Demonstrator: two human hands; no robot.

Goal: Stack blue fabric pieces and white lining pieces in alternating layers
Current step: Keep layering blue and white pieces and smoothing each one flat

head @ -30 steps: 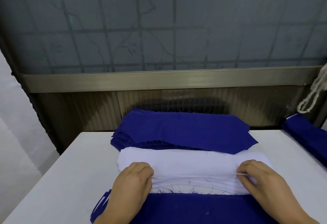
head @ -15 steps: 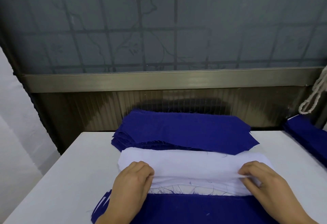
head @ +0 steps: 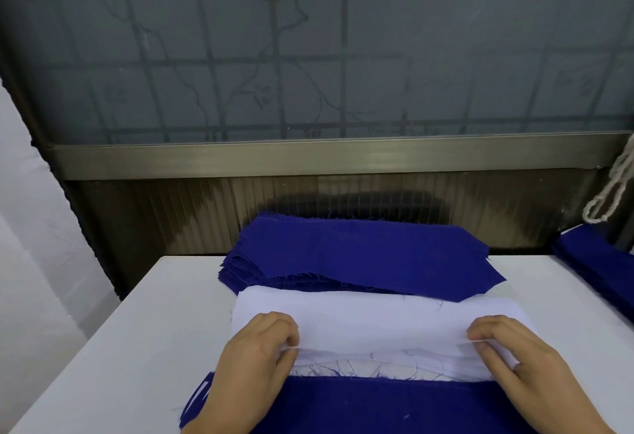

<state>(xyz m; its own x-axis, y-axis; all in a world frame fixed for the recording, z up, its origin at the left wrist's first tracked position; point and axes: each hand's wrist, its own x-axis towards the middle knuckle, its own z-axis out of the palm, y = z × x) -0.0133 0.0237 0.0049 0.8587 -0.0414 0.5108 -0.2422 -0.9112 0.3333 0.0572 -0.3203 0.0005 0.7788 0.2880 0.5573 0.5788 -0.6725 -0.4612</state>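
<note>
A white table (head: pixel 113 348) stands against a frosted glass window (head: pixel 308 49). The stack of white lining pieces (head: pixel 377 327) lies mid-table between two blue fabric piles (head: pixel 360 255); the left hand (head: pixel 257 361) and right hand (head: pixel 514 361) pinch its top sheet's near edge at either end.

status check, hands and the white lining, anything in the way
Left hand and right hand each pinch the top white lining piece. Blue stack behind it. Nothing blocking.
</note>
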